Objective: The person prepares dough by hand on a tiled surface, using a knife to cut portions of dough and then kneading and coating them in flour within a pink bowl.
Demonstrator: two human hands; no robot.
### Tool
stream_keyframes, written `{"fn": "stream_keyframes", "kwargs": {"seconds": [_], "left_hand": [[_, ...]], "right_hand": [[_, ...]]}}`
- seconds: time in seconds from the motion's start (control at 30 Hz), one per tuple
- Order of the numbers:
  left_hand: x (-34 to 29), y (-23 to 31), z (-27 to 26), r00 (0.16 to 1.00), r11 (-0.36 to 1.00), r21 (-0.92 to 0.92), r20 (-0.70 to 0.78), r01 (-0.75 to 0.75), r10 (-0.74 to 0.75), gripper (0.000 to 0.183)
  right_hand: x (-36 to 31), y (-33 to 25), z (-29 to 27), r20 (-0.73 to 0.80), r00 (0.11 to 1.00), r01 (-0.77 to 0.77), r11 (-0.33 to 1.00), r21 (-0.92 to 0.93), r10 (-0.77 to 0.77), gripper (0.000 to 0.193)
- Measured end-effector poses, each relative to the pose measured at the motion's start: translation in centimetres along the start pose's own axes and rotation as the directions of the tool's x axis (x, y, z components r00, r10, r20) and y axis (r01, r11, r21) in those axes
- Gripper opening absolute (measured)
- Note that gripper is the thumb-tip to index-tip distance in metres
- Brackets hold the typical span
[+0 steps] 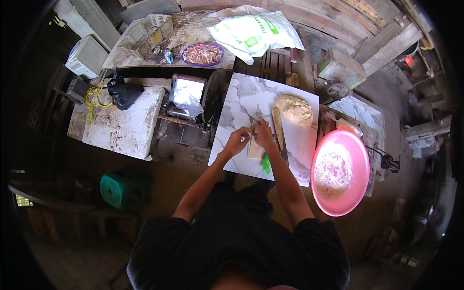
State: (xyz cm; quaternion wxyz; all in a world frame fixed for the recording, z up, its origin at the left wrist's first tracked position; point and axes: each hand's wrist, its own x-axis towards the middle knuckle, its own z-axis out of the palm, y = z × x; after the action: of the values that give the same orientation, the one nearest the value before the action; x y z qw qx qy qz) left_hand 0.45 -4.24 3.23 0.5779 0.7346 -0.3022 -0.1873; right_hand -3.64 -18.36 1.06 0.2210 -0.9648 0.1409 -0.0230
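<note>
Find both hands over a marble-patterned counter (241,96). Note left hand (238,141) with fingers bent inward, a whitish scrap (249,135) at the tips, too small to identify; cannot tell a grasp from a touch. Note right hand (262,134) just beside, fingers curled downward; cannot tell their hold either. Record a pale flat strip (255,149) on the counter directly below the hands, a green item (266,165) near its lower end. Record to the right a narrow wooden stick (277,126), then a dough mound (294,111). Log a pink basin (356,192) with white powder (333,166) beside the counter's right edge.
</note>
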Motion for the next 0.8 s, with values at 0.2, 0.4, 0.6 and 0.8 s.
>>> {"fn": "stream_keyframes", "kwargs": {"seconds": [0.2,0.4,0.6,0.8], "left_hand": [[-0.2,1.2,-0.4,0.999,0.996,-0.076,-0.029,-0.046,0.044,0.020],[-1.1,2.2,-1.6,0.998,0.993,-0.098,0.015,-0.063,0.065,0.022],[-1.4,4.2,-2.8,0.989,0.983,-0.117,0.036,-0.141,0.146,0.021],[-0.7,5.2,-3.4,0.979,0.972,-0.162,0.081,-0.169,0.184,0.023]], "right_hand": [[-1.3,-0.4,-2.3,-0.029,0.984,0.175,0.957,0.230,-0.174,0.012],[-5.2,-2.4,-4.8,-0.192,0.970,0.223,0.868,0.443,-0.151,0.011],[-7.1,-3.9,-6.4,-0.214,0.970,0.205,0.849,0.487,-0.112,0.012],[-7.2,-5.1,-8.2,-0.264,0.963,0.190,0.818,0.542,-0.049,0.013]]}}
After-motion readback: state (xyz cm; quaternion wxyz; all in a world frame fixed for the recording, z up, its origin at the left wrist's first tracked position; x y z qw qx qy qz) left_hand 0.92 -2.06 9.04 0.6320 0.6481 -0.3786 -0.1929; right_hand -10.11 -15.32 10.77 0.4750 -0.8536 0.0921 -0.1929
